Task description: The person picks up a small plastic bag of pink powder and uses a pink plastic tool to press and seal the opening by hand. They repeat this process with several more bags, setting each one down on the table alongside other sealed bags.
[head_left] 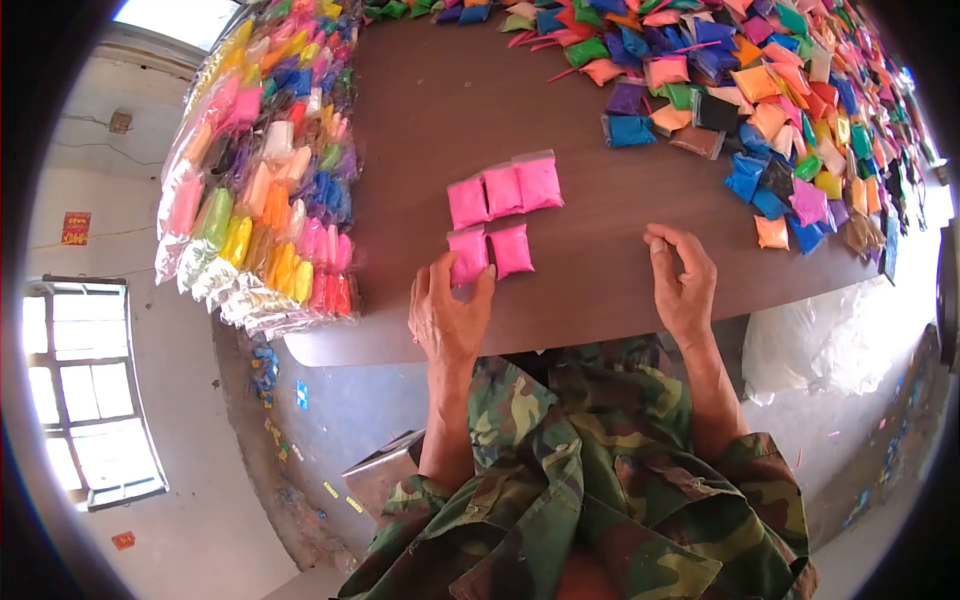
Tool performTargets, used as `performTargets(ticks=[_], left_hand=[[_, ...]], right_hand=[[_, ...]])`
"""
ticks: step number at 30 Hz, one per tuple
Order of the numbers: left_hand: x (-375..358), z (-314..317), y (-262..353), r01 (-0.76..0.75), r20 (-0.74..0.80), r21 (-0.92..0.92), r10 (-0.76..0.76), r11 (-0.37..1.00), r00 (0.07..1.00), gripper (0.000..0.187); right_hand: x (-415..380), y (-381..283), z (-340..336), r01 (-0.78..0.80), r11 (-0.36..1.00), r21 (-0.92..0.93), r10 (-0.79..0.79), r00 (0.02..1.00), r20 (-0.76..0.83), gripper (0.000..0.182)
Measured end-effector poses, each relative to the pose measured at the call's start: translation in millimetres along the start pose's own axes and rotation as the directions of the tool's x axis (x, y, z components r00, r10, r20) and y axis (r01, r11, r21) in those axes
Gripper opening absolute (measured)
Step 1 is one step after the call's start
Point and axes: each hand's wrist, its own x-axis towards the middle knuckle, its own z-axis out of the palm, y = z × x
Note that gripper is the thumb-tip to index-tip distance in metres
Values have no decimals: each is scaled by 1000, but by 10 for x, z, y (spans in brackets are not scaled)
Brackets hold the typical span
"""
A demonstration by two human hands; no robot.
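Several small clear bags filled with bright pink material lie flat in two rows on the brown table (600, 215). Three pink packets (505, 190) make the upper row, side by side. Below them are two more, a left pink packet (468, 255) and a right pink packet (513, 249). My left hand (450, 310) has its thumb and fingers around the lower end of the left one, gripping its sides. Off to the right, my right hand (684, 285) hovers at the table's near side, fingers curved and thumb apart, holding nothing.
Long clear bags of many-coloured packets (270, 190) are stacked along the table's left side. A big loose heap of coloured packets (760, 90) covers the far right. A white plastic bag (825, 335) is beneath the right edge. A metal box-like object (385, 465) stands below, left of my legs.
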Motion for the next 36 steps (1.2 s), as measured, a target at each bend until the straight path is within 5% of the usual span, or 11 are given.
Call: performTargets(ticks=[13,18,20,25,30,33,36], left_hand=[[-63,10,45,-12,-35,-45,11,999,999,50],[-114,-25,-148,-226,-181,55,232,973,956,37],[-225,-36,-50,-165,-186,-93,146,982,972,34],[-576,119,336,-292,81,-222,316,930,945,29],[-581,357,824,-393,150,-333,460,857,875,34],[-521,406,1031,-418,190,-358,504,835,843,33],[-503,471,1068,-438,181,-349,518,829,836,31]], right_hand=[[3,0,-17,33,999,-5,-34,999,-30,13],[-5,11,-5,140,988,-68,-145,987,-73,11],[18,26,-22,190,979,-80,-197,976,-92,11],[23,63,-22,160,987,17,-157,980,-118,14],[28,-38,-156,51,984,170,-30,992,-124,16],[132,-63,-360,115,975,189,-78,978,-191,17],[353,-88,-801,150,988,42,-135,961,-241,18]])
